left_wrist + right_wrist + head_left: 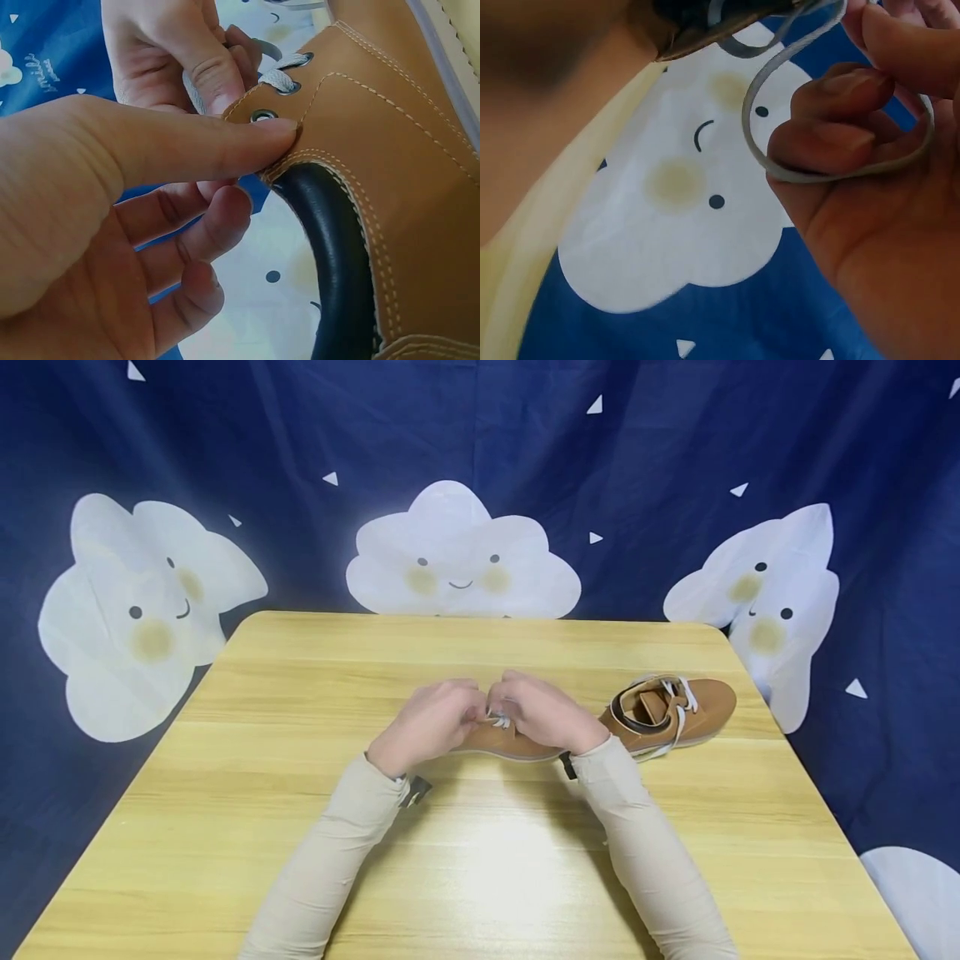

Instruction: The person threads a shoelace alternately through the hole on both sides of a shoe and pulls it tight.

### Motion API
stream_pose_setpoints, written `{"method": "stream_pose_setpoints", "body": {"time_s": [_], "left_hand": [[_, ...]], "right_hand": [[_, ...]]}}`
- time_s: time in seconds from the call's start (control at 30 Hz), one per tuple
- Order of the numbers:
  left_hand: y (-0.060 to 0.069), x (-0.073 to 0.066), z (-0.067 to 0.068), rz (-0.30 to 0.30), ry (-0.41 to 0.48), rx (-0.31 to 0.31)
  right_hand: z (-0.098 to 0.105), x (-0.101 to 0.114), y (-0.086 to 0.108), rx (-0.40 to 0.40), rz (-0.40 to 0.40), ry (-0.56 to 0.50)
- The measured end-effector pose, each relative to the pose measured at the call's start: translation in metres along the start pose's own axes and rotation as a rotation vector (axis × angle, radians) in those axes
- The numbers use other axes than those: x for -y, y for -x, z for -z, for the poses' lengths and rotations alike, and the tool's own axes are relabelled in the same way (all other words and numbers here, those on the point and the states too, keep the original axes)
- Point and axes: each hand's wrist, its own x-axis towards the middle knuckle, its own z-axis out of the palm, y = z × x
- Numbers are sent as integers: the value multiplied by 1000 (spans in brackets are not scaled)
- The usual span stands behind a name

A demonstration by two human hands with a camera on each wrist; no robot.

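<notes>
A tan shoe (527,748) with a grey-white shoelace (279,81) lies on the table, partly covered by both hands. My left hand (435,722) pinches the shoe's eyelet flap beside the dark padded collar (337,255). In the left wrist view its thumb presses next to an eyelet (264,115) with no lace through it; the other fingers are curled below. Close by, my right hand (546,714) holds the shoelace with bent fingers. The lace (751,112) loops around those fingers in the right wrist view. Its tip cannot be made out.
Another tan shoe (708,706), with pale laces, stands just right of my right forearm, toe pointing right. Both shoes are on a light wooden table (225,827). Behind the far edge hangs a dark blue curtain (465,435) with white clouds.
</notes>
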Motion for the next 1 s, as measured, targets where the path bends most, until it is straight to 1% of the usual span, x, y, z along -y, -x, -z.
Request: {"method": "stream_pose_setpoints", "body": {"time_s": [0.2,0.3,0.5,0.67,0.87,1.0], "left_hand": [[0,-1,0,6,12,5],[0,-1,0,2,15,0],[1,1,-1,-8,36,-3],[1,0,0,-3,34,3],[2,-2,5,16,21,27],[5,-6,10,35,1,14]], "right_hand": [[-3,-6,-1,4,27,-53],[-4,-8,-1,3,23,-69],[-5,-8,-3,49,-17,-127],[-6,-9,-3,64,-28,-105],[-4,-6,-2,89,0,-73],[-3,-3,-2,126,1,-53]]}}
